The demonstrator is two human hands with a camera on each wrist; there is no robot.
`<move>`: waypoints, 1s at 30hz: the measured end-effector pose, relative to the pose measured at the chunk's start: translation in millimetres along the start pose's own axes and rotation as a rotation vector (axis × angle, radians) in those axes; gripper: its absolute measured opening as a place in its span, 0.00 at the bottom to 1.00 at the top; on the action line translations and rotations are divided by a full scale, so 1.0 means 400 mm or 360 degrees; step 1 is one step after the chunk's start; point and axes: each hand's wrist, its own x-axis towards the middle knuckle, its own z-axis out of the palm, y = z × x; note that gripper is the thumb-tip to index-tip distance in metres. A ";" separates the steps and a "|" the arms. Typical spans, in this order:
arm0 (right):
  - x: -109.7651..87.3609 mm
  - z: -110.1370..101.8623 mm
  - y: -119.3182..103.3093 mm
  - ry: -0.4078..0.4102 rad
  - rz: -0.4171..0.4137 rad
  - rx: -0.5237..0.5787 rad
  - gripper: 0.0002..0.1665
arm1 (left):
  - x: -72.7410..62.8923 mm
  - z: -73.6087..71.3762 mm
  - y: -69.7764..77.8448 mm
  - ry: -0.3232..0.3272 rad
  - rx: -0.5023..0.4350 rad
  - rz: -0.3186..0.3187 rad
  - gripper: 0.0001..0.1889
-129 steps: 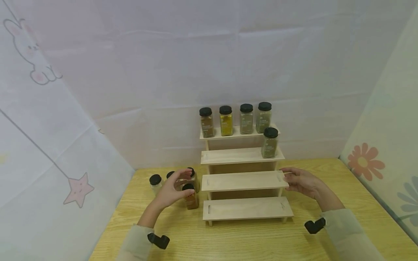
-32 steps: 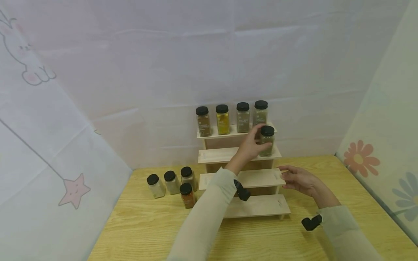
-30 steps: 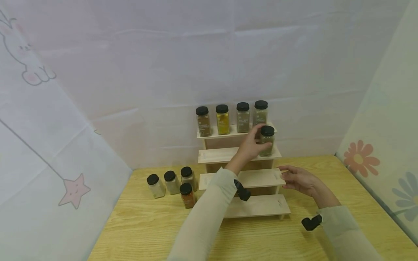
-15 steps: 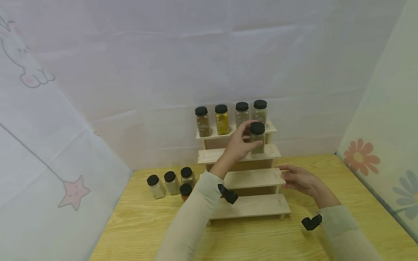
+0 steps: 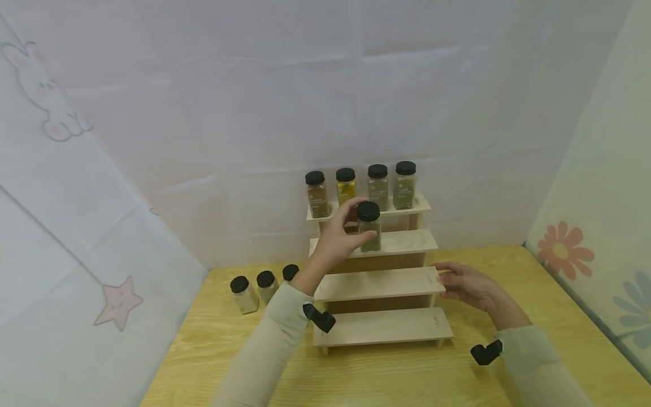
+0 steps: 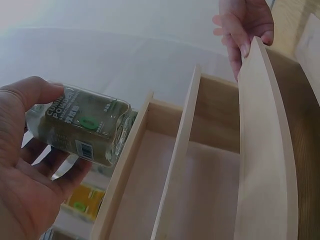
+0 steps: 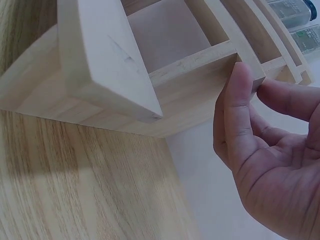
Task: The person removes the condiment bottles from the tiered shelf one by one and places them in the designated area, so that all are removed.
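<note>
In the head view my left hand [image 5: 333, 240] grips a spice jar [image 5: 371, 230] with a black lid, thumb on the near side and fingers behind. The jar overlaps the second tier from the top of a pale wooden step rack [image 5: 381, 285]. Its label in the left wrist view reads cumin powder [image 6: 82, 122]. At the rack's right side, my right hand [image 5: 468, 285] pinches the end of the tier below. The right wrist view shows the thumb and fingers of that hand [image 7: 275, 150] around the board's corner.
Along the top tier stand a brown spice jar [image 5: 318, 198], a yellow one [image 5: 346, 189] and two greenish ones [image 5: 378, 189]. Left of the rack, several black-lidded jars [image 5: 244, 297] stand on the wooden table [image 5: 356, 379], partly behind my left forearm. A white cloth wall [image 5: 264, 141] rises behind.
My left hand first reached from the table jars to the jar at the second tier's right end, then took hold and moved it left. My right hand stays at the rack.
</note>
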 end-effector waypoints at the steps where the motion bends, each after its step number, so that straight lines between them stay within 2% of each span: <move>1: -0.001 -0.001 0.001 -0.0005 -0.0002 0.0003 0.40 | -0.009 -0.009 -0.002 0.0003 0.0007 0.0009 0.36; 9: -0.003 -0.004 0.002 -0.0021 -0.0013 0.0003 0.41 | -0.066 -0.077 -0.027 0.0039 0.0046 0.0094 0.36; 21: -0.002 -0.005 0.004 -0.0020 0.0007 0.0021 0.41 | -0.165 -0.165 -0.047 0.0117 0.0069 -0.0098 0.36; 26: -0.005 -0.002 -0.001 -0.0010 0.0017 0.0013 0.42 | -0.192 -0.198 -0.060 0.0164 0.0089 -0.0152 0.36; 30: -0.007 0.000 -0.003 -0.0019 0.0015 0.0012 0.41 | -0.208 -0.226 -0.072 0.0164 0.0115 -0.0161 0.36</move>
